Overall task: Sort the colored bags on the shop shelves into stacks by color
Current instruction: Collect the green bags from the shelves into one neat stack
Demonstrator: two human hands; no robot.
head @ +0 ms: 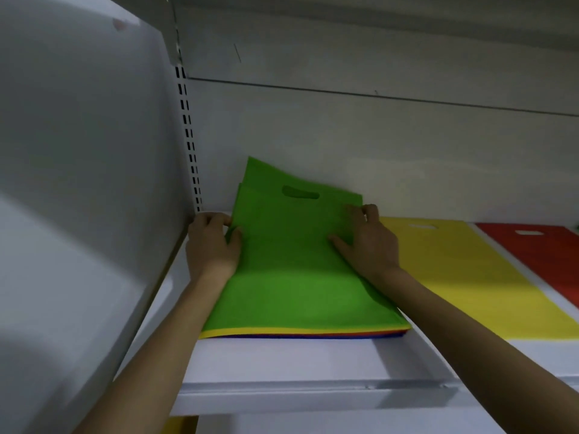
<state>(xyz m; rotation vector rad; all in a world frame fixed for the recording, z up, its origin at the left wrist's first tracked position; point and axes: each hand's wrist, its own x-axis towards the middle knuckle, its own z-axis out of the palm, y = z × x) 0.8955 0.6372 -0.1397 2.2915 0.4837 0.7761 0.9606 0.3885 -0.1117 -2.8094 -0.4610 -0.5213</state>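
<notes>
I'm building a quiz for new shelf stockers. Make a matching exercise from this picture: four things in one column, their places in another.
Things:
1. green flat fabric bag with a cut-out handle
2. yellow flat fabric bag
3. red flat fabric bag
4. left hand

Places:
A. far right of the white shelf
B. at the green bag's left edge
C. on top of the mixed-colour pile
D. between the other two bags

Pairs: 1-C, 2-D, 3-A, 4-B.

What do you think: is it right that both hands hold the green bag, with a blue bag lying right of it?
Not quite: the head view shows a yellow bag, not a blue one, right of the green bag. The rest holds.
</notes>
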